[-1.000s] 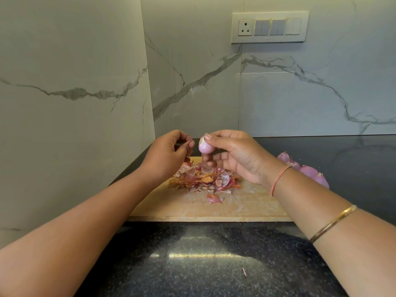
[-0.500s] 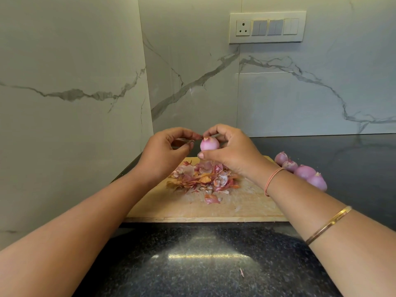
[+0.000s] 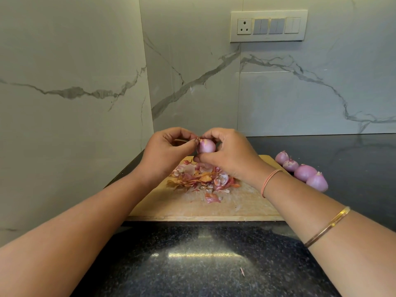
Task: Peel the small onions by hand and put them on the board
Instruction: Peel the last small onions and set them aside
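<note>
A small pink onion (image 3: 206,145) is held above the wooden board (image 3: 235,209) by my right hand (image 3: 227,155), thumb under it and fingers over its top. My left hand (image 3: 167,151) meets it from the left, fingertips pinching a scrap of dry skin at the onion's top. Below the hands a heap of orange and pink peels (image 3: 201,179) lies on the board. Several peeled onions (image 3: 304,172) sit in a row on the black counter just right of the board.
Marble walls stand close on the left and behind. The black speckled counter (image 3: 203,264) runs toward me and to the right. A switch panel (image 3: 267,25) is high on the back wall. One peel scrap (image 3: 242,271) lies on the near counter.
Both hands rose slightly and closed together. The right hand turned the onion in its fingers, and the left fingertips came onto the skin at its top.
</note>
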Demonstrator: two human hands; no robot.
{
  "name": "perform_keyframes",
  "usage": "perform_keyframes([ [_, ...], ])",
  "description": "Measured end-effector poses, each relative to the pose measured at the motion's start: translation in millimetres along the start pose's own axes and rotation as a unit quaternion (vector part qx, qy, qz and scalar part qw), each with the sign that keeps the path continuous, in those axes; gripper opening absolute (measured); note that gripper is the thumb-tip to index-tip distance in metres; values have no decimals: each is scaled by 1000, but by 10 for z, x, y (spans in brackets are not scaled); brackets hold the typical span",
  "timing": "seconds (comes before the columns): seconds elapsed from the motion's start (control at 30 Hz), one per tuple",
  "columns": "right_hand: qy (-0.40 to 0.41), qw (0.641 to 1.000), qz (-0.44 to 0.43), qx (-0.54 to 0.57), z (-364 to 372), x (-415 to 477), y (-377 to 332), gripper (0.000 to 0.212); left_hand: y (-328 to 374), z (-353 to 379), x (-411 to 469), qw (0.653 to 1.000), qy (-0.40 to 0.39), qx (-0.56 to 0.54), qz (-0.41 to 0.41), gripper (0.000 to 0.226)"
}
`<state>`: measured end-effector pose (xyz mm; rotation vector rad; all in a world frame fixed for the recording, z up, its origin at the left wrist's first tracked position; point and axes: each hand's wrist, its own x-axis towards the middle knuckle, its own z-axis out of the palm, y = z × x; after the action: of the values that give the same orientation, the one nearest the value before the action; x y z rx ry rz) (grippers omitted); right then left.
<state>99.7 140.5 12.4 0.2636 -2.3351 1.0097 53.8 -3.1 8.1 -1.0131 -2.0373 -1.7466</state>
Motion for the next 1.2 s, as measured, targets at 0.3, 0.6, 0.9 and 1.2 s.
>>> perform_keyframes([
  [0.3,-8,995,-45,-89,7,-17,-48,21,-5,43,1,999,47,24,-6,19],
  [0.6,-13,999,-31,-15,1,-18,-51,47,5,43,36,995,66,-51,-47,21],
  [0.9,-61,975,60,207,-64,-14,-35,22,-9,7,49,988,51,-115,-86,19],
  [1.2,-71,932,122,333,-48,14,43,40,-21,13,36,984,21,-143,-104,8],
])
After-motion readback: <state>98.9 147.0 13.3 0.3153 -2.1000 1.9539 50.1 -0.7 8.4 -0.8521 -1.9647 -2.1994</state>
